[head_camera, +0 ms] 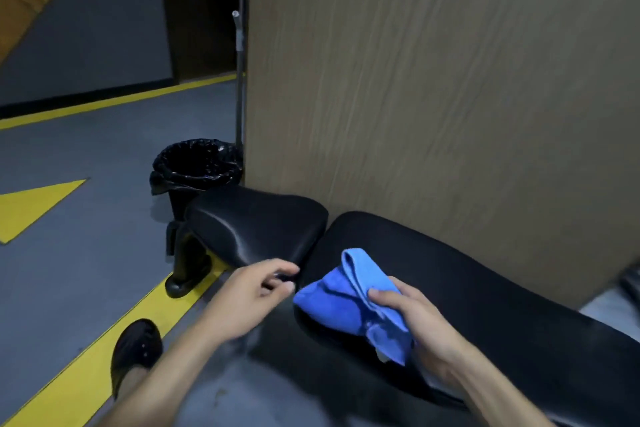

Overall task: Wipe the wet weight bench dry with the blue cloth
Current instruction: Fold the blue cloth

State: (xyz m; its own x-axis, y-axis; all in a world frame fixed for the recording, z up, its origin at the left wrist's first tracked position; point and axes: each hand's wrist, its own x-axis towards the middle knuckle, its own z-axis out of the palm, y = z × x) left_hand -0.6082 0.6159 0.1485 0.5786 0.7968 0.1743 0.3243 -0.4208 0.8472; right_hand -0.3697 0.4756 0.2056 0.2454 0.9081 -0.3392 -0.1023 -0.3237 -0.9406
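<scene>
Cloth (349,298) is pinched bunched in right hand (422,329), over near end of bench (485,305) back pad, whose long axis runs right. Left hand (242,295) is loosely curled, holding nothing, beside cloth.

We see the weight bench (450,288) as two black padded sections set end to end with a narrow gap between them: a short seat pad (256,225) to the left and a long back pad running off to the lower right. Both have a glossy sheen. The blue cloth (349,298) is bunched and folded, lying on the long pad's near end, just beside the gap.
</scene>
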